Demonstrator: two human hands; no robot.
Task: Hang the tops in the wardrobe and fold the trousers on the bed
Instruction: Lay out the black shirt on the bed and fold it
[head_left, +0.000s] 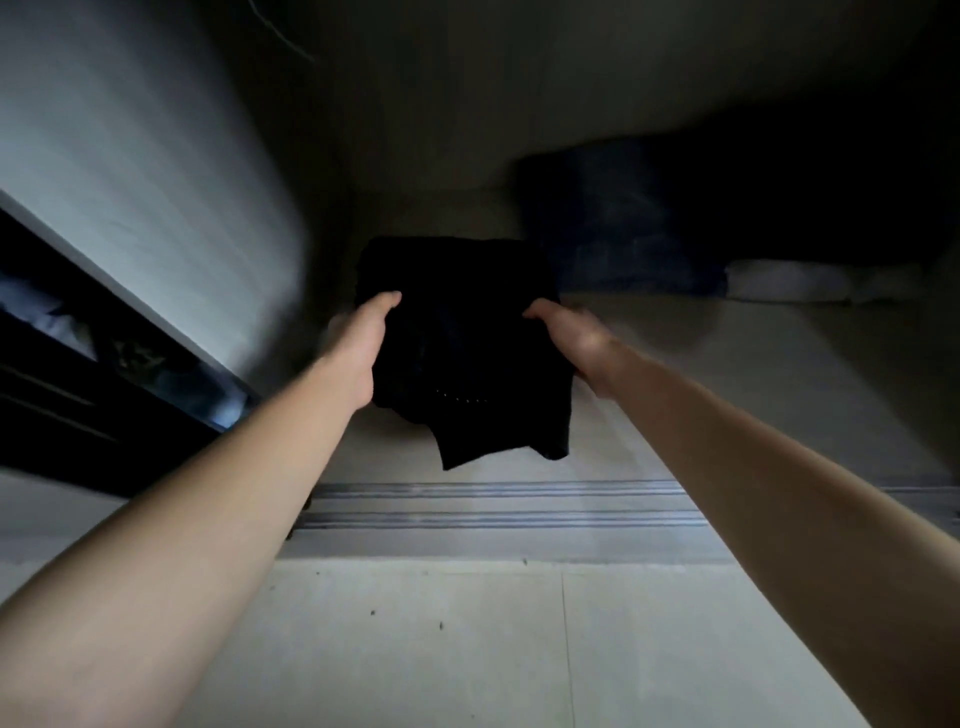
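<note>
Left hand (363, 343) and right hand (574, 338) gripping the black garment (462, 348) by its sides, thumbs on top, fingers hidden under the cloth, garment folded, one corner dangling, held inside the wardrobe (727, 395) just past the track (498, 504), dark blue pile (623, 234) to the right, white door (130, 182) at left

Your left forearm (197, 519): bare, sleeveless from wrist to frame edge at 8 o'clock. Your right forearm (753, 467): bare likewise, to edge at 4 o'clock. Your left hand (358, 348): bare, thumb outline sharp. Your right hand (576, 340): bare, motion-blurred, finger detail unreadable.
</note>
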